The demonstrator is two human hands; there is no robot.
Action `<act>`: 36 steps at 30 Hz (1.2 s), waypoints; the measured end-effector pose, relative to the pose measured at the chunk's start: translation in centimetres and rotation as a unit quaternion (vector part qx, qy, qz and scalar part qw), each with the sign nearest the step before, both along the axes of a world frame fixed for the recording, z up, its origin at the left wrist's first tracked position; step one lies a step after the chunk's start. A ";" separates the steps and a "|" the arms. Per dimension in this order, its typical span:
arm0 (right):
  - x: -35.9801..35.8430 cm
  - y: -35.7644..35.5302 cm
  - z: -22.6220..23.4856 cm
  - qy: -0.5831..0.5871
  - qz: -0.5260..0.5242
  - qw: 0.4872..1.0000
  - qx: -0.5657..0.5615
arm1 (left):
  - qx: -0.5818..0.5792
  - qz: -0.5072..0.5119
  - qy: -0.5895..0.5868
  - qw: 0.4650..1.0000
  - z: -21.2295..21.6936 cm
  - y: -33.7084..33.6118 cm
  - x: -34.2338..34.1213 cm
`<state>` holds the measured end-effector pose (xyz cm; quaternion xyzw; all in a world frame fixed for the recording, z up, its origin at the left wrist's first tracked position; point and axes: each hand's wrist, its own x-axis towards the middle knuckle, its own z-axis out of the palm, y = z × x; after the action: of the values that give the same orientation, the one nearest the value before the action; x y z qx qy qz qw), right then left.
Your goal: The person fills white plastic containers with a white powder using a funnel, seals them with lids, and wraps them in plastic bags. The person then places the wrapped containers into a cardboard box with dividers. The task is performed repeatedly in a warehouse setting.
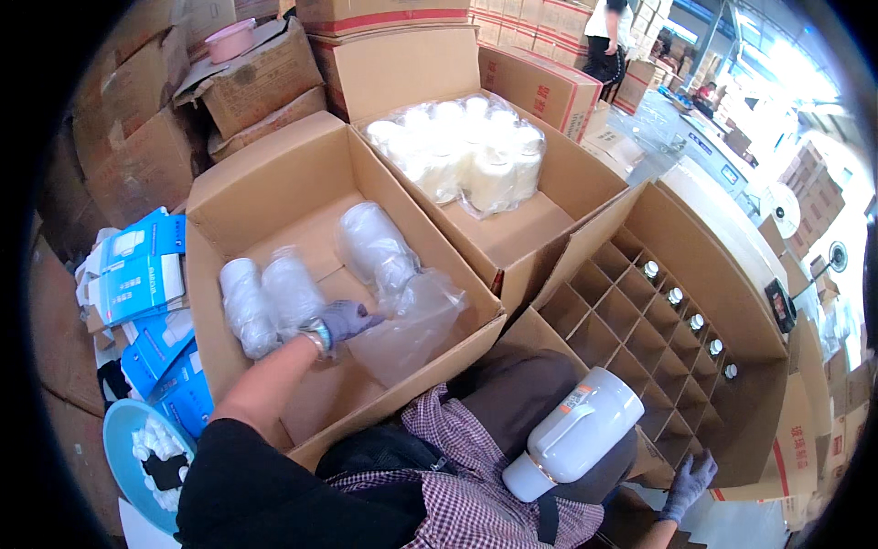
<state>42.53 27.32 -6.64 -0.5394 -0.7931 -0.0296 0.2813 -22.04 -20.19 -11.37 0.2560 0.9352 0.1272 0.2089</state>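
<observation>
My left hand (pixel 347 321), in a grey glove, is closed at the edge of a loose clear plastic bag (pixel 412 329) inside an open carton (pixel 283 416). That bag trails from wrapped white bottle-like containers (pixel 370 238). More plastic-wrapped white containers (pixel 245 306) lie beside my wrist. Across my lap rests a white jug (pixel 585 425) with a handle and an orange label, tilted and touched by neither hand. My right hand (pixel 689 488), also gloved, has its fingers apart near the lower edge of a divided carton (pixel 631 339). Several capped items (pixel 697 322) stand along its far-side cells.
Another open carton (pixel 498 240) behind holds bagged white containers (pixel 466 151). To the left are blue printed boxes (pixel 142 274) and a light-blue basin (pixel 119 439) of small white parts. Stacked cartons (pixel 137 137) rise behind. A person (pixel 604 41) stands far off.
</observation>
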 end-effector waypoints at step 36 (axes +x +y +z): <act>-24.2 -9.9 13.8 0.491 0.279 0.825 0.015 | 0.658 -0.368 -0.118 0.646 24.5 30.0 27.8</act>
<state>18.30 17.44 7.12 -0.2343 -0.6665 0.3068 0.6378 5.75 9.82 13.12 0.6320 0.4021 0.6509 0.1234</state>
